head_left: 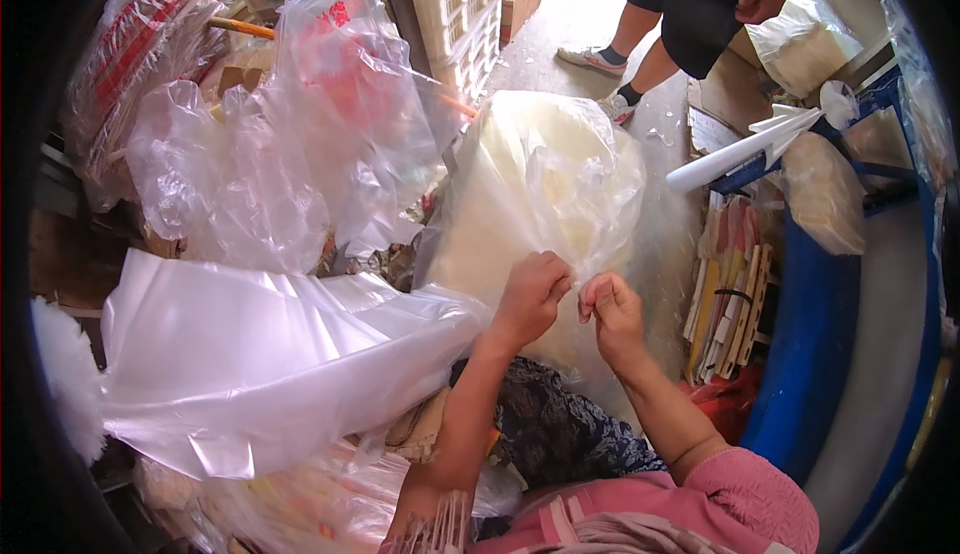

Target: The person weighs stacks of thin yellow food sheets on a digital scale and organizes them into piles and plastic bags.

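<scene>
A large clear plastic bag (545, 169) with a pale cream, blocky load inside stands upright in front of me. Its film is drawn into folds that run toward my hands. My left hand (537, 299) is closed in a pinch on the gathered film at the near side of the bag. Just to its right, my right hand (614, 319) is also closed, its thumb and fingers pinched on the same film. A small gap separates the two hands. The exact bit of film between the fingers is too small to make out.
A whitish plastic sheet (290, 354) spreads at left, below heaped clear bags (230, 174). White crates (455, 14) are stacked at the back. Another person (690, 4) stands at the far right. Flat boards (735, 284) and a blue-edged bin (815, 324) line the right side.
</scene>
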The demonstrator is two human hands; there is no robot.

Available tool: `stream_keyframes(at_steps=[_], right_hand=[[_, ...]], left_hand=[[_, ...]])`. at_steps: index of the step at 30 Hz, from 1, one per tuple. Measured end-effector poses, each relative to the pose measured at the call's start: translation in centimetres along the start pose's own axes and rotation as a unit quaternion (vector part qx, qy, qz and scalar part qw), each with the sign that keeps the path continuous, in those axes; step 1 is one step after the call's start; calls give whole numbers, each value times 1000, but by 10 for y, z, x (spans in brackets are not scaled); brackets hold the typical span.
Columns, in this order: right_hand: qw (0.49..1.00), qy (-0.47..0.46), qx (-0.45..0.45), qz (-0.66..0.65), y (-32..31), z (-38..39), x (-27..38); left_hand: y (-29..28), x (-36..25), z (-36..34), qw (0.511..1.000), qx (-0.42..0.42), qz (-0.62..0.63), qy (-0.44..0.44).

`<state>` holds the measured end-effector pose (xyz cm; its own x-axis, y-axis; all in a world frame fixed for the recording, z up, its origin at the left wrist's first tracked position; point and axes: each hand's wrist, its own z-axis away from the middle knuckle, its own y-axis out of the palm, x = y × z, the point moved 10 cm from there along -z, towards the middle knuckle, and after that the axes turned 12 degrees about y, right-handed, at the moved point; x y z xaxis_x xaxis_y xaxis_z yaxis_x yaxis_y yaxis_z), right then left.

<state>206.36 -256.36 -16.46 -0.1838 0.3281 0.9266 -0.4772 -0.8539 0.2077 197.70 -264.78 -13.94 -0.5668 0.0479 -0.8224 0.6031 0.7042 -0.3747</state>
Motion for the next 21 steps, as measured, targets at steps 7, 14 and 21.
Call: stream_keyframes(at_steps=[7,14,21], right_hand=[[997,-2,-36,74,-8,26,3],[953,-140,47,263,9,84,56],[903,-241,17,355,-2,52,110]], left_hand=[[6,-19,1,997,31,-39,65],[11,-7,-2,997,53,13,60],[11,-8,-5,994,84,-60,46]])
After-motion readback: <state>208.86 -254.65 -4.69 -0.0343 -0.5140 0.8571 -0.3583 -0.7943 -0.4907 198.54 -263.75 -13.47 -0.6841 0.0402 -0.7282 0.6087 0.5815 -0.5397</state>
